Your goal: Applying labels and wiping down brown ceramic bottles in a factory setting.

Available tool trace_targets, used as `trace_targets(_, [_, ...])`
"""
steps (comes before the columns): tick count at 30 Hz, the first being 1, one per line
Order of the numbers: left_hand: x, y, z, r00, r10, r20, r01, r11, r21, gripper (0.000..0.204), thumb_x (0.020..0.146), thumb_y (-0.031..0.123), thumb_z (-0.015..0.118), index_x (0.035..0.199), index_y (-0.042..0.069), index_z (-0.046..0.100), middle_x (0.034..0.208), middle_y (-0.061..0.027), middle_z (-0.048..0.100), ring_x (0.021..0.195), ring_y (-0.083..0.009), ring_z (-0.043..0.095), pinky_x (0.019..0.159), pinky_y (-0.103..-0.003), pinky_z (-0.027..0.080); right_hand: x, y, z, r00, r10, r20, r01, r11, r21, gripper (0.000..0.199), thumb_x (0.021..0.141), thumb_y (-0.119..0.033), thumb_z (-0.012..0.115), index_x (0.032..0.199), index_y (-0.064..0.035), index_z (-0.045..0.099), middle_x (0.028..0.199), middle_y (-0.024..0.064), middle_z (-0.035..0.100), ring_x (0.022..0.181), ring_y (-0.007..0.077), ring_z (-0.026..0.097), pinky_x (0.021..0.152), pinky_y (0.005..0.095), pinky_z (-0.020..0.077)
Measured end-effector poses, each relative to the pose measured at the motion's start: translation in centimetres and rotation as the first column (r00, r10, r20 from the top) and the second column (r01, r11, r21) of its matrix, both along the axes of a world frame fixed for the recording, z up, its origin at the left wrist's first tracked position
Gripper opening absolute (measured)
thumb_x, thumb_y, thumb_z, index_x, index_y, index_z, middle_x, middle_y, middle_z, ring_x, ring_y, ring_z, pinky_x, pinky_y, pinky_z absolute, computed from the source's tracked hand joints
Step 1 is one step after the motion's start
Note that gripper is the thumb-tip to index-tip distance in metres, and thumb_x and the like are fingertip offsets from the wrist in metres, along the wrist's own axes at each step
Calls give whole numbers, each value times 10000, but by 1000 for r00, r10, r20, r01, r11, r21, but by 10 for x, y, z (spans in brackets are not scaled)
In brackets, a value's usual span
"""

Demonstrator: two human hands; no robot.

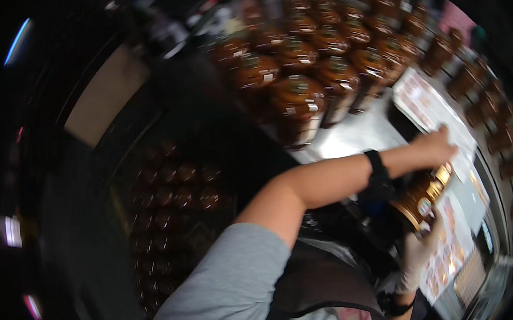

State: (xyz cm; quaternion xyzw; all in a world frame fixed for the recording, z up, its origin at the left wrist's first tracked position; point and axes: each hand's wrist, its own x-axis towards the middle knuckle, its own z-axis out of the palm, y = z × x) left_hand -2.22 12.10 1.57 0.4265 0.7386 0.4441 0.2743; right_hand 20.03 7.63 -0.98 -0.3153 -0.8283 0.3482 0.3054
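Note:
My right hand (423, 249), in a pale glove, grips a brown jar (415, 202) with a gold band and a small round sticker. The jar is tilted over the right side of the work surface. My left arm reaches across from the lower middle, and my bare left hand (430, 149) is just above the jar's far end. Its fingers look closed, but blur hides what they hold. Beyond that hand lies a stack of label sheets (421, 100). More printed sheets (449, 248) with colourful labels lie to the right of the jar.
Many glossy brown jars (296, 100) stand in a group on the metal table (353, 137). Further brown jars (480, 104) line the far right edge. At lower left, rows of brown jars (173, 199) sit in a dark area. A tan panel (107, 93) is at left.

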Motion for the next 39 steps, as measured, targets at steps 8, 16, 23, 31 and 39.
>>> trace_targets(8, [-26, -125, 5, 884, -249, 395, 98, 926, 365, 314, 808, 220, 786, 988, -19, 691, 919, -113, 708, 871, -150, 650, 774, -285, 508, 45, -6, 36, 954, 297, -49, -301, 942, -151, 732, 685, 33, 807, 1349, 2, 501, 1160, 82, 628, 811, 90, 617, 669, 201, 489])
trace_targets(16, [34, -326, 62, 938, 346, 8, -325, 874, 362, 255, 870, 177, 744, 975, -28, 634, 932, -132, 645, 911, -194, 618, 828, -348, 482, -30, -19, 85, 651, 677, 345, -757, 617, 215, 790, 674, 22, 801, 1397, -27, 487, 1123, 70, 693, 539, 68, 431, 484, 223, 355])
trace_targets(23, [153, -453, 63, -54, 717, -695, -759, 423, 495, 412, 711, 178, 842, 999, -29, 631, 1080, -209, 575, 1061, -404, 568, 950, -476, 473, -72, -34, 59, 527, 824, 207, -801, 563, -204, 316, 790, 64, 709, 1078, -37, 628, 894, -9, 631, 597, 38, 385, 540, 198, 345])
trace_targets(31, [309, -622, -12, -492, 482, -725, -866, -361, 347, 223, 837, 136, 743, 973, -20, 658, 988, -206, 638, 930, -397, 597, 836, -450, 470, -113, -57, 20, 388, 918, 77, -854, 390, -343, 79, 896, -8, 672, 853, -30, 609, 745, -17, 575, 655, 62, 514, 599, 223, 417])
trace_targets(39, [509, -737, -166, -417, 282, -864, -435, -896, -83, 334, 826, 255, 753, 937, -39, 640, 1021, -246, 650, 1029, -439, 589, 883, -497, 484, -122, -120, 34, 318, 835, 450, -883, 433, -179, 80, 834, -28, 702, 818, -73, 639, 723, -42, 571, 618, 44, 448, 584, 196, 361])
